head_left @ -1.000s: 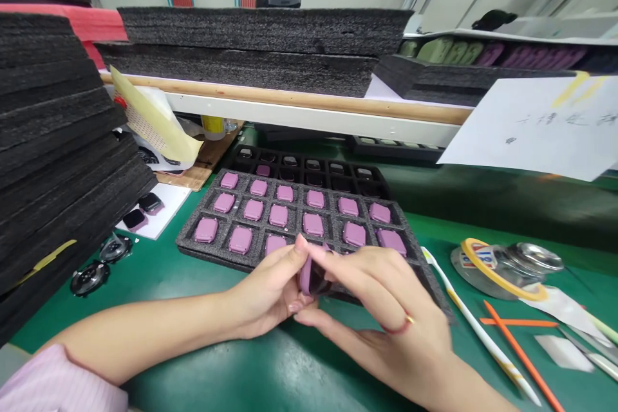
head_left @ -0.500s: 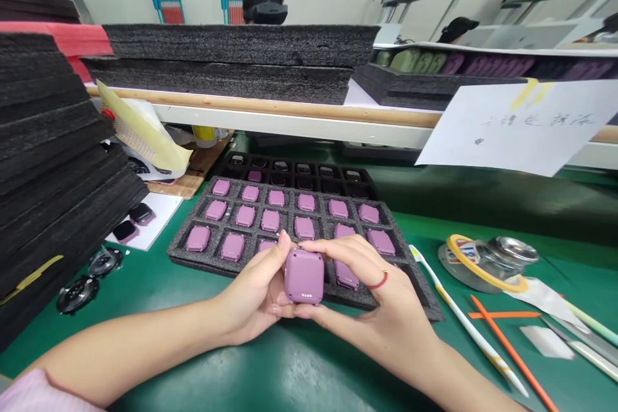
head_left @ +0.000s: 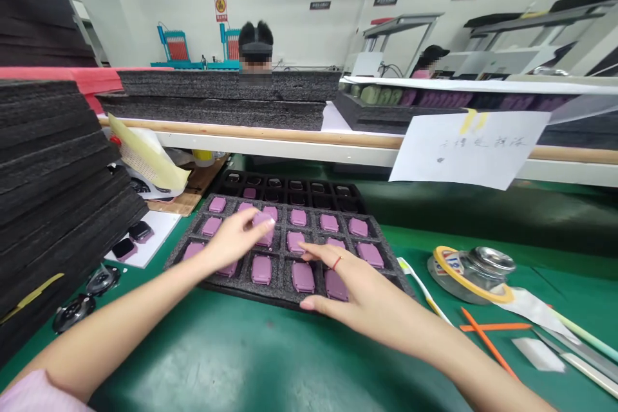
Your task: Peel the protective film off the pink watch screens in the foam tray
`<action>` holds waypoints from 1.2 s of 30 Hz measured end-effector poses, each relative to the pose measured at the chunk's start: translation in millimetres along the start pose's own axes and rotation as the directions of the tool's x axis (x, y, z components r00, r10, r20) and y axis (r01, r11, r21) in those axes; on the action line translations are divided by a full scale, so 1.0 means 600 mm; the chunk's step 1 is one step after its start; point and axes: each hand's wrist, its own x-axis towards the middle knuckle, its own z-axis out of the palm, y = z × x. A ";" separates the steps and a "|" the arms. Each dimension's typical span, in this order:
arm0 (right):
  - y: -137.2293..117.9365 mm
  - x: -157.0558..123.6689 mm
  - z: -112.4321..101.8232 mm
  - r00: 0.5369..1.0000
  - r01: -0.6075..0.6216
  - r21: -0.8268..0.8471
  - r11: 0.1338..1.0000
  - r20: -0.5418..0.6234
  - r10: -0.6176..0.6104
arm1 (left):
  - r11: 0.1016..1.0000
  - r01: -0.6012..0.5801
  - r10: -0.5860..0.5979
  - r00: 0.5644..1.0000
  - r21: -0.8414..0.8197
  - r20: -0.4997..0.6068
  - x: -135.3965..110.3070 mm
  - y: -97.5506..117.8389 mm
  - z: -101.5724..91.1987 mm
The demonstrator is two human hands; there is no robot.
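The room is bright, and the white walls [head_left: 299, 6] look pale. The light seems to come from up high. A big pale shine sits on the green counter [head_left: 193, 360], and the round metal thing [head_left: 487, 262] shines too. Shadows under the left hand [head_left: 232, 238] and the right hand [head_left: 357, 290] are small and soft. The long white shelf [head_left: 338, 145] looks bent and stretched toward the sides of the picture. Things far away look a bit fuzzy.
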 end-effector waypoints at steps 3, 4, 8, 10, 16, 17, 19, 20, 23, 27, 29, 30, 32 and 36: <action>0.033 0.032 -0.020 0.998 -0.045 -0.023 0.999 0.039 0.046 | 0.977 0.096 -0.057 0.978 0.190 -0.201 0.088 -0.045 -0.057; 0.045 0.048 -0.024 0.999 -0.044 -0.034 0.998 0.028 0.045 | 0.962 0.138 -0.076 0.965 0.237 -0.252 0.113 -0.060 -0.072; 0.093 0.128 -0.028 0.998 -0.042 -0.117 0.992 -0.047 0.037 | 0.897 0.237 -0.123 0.944 0.374 -0.306 0.171 -0.115 -0.101; 0.114 0.172 -0.026 0.996 -0.052 -0.164 0.985 -0.079 0.040 | 0.872 0.243 -0.115 0.945 0.424 -0.306 0.178 -0.134 -0.102; 0.151 0.282 -0.028 0.999 -0.040 -0.260 0.965 0.004 0.042 | 0.822 0.221 -0.026 0.935 0.524 -0.353 0.176 -0.162 -0.098; 0.151 0.293 -0.029 0.999 -0.027 -0.273 0.962 0.030 0.037 | 0.814 0.217 -0.019 0.937 0.538 -0.350 0.177 -0.163 -0.099; 0.144 0.310 -0.032 0.997 -0.011 -0.300 0.954 0.070 0.033 | 0.797 0.207 -0.010 0.943 0.567 -0.331 0.176 -0.165 -0.098; 0.139 0.316 -0.033 0.995 -0.013 -0.315 0.949 0.089 0.043 | 0.789 0.202 -0.006 0.947 0.581 -0.321 0.176 -0.164 -0.098; 0.123 0.327 -0.042 0.983 -0.066 -0.353 0.933 0.138 0.122 | 0.764 0.187 0.012 0.953 0.618 -0.303 0.172 -0.158 -0.096; 0.127 0.323 -0.070 0.976 -0.132 -0.380 0.915 0.112 0.187 | 0.745 0.082 0.113 0.962 0.662 -0.247 0.177 -0.146 -0.097; 0.136 0.312 -0.089 0.975 -0.156 -0.395 0.905 0.085 0.205 | 0.743 -0.021 0.187 0.966 0.668 -0.177 0.187 -0.136 -0.091; 0.140 0.306 -0.097 0.972 -0.168 -0.403 0.900 0.083 0.219 | 0.744 -0.074 0.218 0.966 0.664 -0.137 0.193 -0.130 -0.085; 0.148 0.296 -0.111 0.960 -0.192 -0.418 0.888 0.109 0.259 | 0.749 -0.168 0.263 0.963 0.641 -0.055 0.207 -0.115 -0.065; 0.155 0.294 -0.123 0.921 -0.232 -0.431 0.872 0.192 0.340 | 0.749 -0.291 0.288 0.952 0.595 0.103 0.240 -0.080 -0.012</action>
